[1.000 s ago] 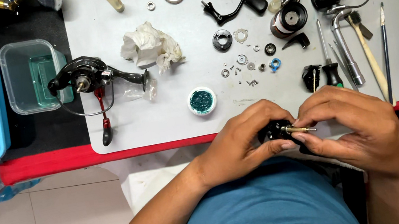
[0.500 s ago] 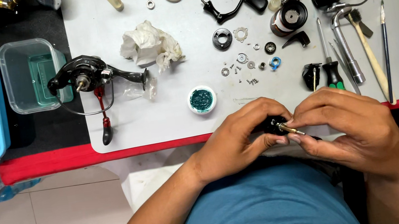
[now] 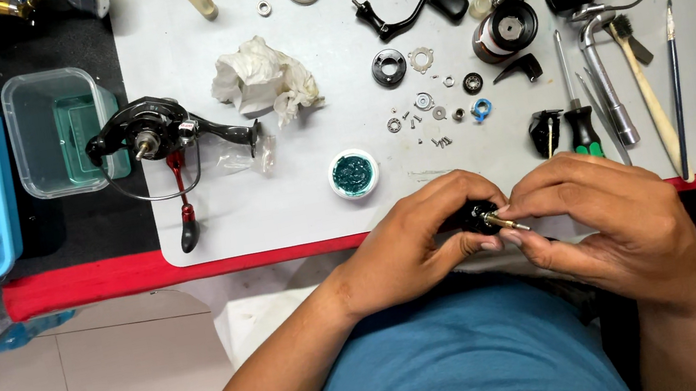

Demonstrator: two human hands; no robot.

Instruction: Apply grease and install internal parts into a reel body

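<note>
At the near edge of the grey work mat [image 3: 278, 226], both hands meet over a small black reel part [image 3: 471, 220]. The left hand [image 3: 418, 245] cups it, fingers pressed around its body, while the right hand [image 3: 601, 214] pinches a thin brass-tipped shaft [image 3: 501, 221] (its long axis pointing right and slightly down) that juts from the part toward the right hand's fingertips. Beyond, a tub of green grease [image 3: 354, 173] and scattered washers [image 3: 433, 110] lie well apart.
</note>
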